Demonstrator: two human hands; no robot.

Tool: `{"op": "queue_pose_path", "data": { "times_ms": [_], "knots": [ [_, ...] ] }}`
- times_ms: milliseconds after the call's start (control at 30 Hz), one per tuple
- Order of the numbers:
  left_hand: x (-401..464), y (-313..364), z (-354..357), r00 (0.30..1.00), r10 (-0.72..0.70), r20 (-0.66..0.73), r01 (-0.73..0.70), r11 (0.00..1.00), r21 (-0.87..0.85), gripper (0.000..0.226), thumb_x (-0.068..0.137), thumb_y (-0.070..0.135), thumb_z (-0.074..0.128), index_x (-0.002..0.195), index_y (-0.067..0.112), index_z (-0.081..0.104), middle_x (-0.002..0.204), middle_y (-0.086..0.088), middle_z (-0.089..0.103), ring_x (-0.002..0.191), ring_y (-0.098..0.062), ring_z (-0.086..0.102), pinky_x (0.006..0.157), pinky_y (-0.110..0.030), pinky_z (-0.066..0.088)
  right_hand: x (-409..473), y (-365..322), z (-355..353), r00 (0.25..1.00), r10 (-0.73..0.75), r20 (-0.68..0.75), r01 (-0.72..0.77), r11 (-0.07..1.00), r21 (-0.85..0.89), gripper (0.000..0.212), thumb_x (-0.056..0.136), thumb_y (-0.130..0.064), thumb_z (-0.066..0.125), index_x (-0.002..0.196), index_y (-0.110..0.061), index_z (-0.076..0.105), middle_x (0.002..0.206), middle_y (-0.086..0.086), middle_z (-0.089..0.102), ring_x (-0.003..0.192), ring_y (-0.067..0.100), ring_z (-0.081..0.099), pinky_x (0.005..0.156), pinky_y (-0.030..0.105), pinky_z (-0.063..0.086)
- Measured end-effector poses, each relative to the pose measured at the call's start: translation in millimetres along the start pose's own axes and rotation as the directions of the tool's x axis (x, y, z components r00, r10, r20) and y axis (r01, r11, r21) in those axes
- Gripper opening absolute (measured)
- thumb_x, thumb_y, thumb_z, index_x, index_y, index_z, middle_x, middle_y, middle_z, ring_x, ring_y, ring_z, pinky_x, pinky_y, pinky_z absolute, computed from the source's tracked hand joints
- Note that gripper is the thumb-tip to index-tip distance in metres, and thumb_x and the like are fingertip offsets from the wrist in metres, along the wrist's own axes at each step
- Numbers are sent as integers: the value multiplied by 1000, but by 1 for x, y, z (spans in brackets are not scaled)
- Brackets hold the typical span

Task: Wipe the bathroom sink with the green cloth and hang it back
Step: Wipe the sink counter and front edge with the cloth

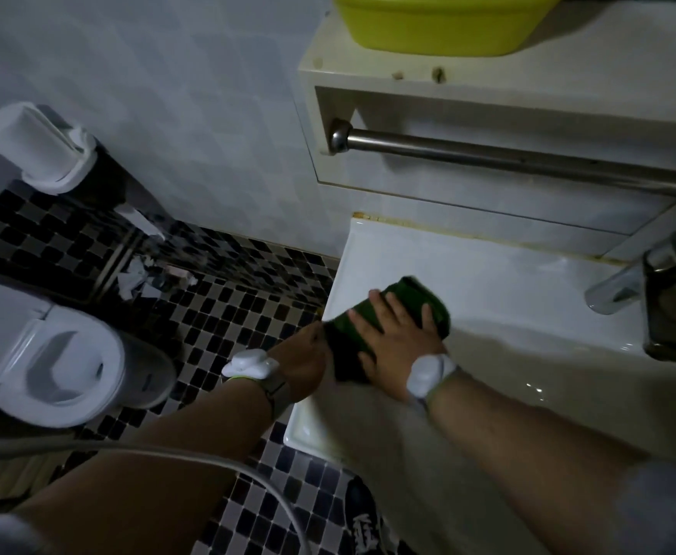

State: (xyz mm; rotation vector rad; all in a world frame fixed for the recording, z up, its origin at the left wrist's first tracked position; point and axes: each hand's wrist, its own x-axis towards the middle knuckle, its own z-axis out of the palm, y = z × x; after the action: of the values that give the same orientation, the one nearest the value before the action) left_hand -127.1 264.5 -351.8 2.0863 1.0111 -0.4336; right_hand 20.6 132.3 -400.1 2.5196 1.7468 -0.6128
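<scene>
Green cloth (412, 304) flat under right hand's (398, 346) straight fingers, left hand's (302, 360) fingers hidden behind its edge

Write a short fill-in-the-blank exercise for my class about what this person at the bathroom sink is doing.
1. The right hand presses a cloth coloured ____.
2. The cloth lies on the left rim of the white ____.
3. The metal rail above the sink has ____ hanging on it.
4. On the shelf above sits a ____ basin.

Missing words: green; sink; nothing; yellow-green
</scene>
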Motion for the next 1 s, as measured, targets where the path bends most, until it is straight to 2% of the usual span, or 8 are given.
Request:
{"op": "queue_pose_path", "data": {
  "times_ms": [67,133,233,367,433,567,800,1000],
  "knots": [
    [-3,-9,-3,997,-63,32,61,996,60,47,103,27,40,149,19,35,147,-5,47,131,-24,48,105,-22,39,23,12,-17,997,75,30,-74,997,-14,68,93,-62,22,152,-41,-6,163,2,-15,149,31,-8,112,67,9],
    [-6,-17,-4,993,-97,62,91,990,104,50,102,34,39,151,24,33,152,-4,42,136,-26,44,113,-36,37,52,15,-37,983,170,75,-164,983,-80,71,95,-63,22,153,-34,-7,163,9,-11,148,38,0,114,61,17],
    [-7,-30,-1,988,-131,85,124,989,77,41,98,40,40,138,34,46,138,-1,55,121,-27,57,102,-44,48,86,13,-60,969,239,59,-218,944,-248,77,95,-64,24,156,-21,2,161,20,9,144,43,15,116,52,17],
    [-10,-44,3,989,-113,94,116,993,-27,36,93,43,42,127,44,51,133,1,59,119,-26,58,103,-46,47,103,11,-46,990,31,-136,-62,971,-232,77,97,-54,31,154,-5,11,161,13,11,148,34,8,122,44,3],
    [-16,-37,1,990,-116,85,120,992,-48,36,99,36,39,133,37,52,132,1,59,117,-26,58,102,-39,47,102,16,-35,990,-43,-137,32,996,-82,71,97,-52,30,155,-14,12,161,8,13,148,31,9,122,42,7],
    [-19,-42,3,990,-136,28,138,989,-47,37,103,32,36,138,28,49,132,-3,60,115,-27,60,96,-36,49,100,7,-19,973,-119,-198,105,991,-77,60,95,-51,24,152,-35,16,161,-4,16,148,27,12,119,51,12],
    [-23,-54,5,965,-241,-101,214,950,-227,51,98,38,42,147,27,34,139,-6,56,111,-28,62,91,-45,55,66,-74,4,988,108,-112,-108,994,10,58,95,-48,24,150,-30,21,162,3,5,147,36,0,112,66,1],
    [-29,-58,0,970,-238,-51,206,912,-354,44,100,45,35,143,40,37,142,-4,53,116,-25,60,97,-44,52,6,-129,44,981,-188,47,190,980,-54,80,78,-65,50,149,-37,27,163,1,9,145,38,-21,108,68,-14]
  ]
}}
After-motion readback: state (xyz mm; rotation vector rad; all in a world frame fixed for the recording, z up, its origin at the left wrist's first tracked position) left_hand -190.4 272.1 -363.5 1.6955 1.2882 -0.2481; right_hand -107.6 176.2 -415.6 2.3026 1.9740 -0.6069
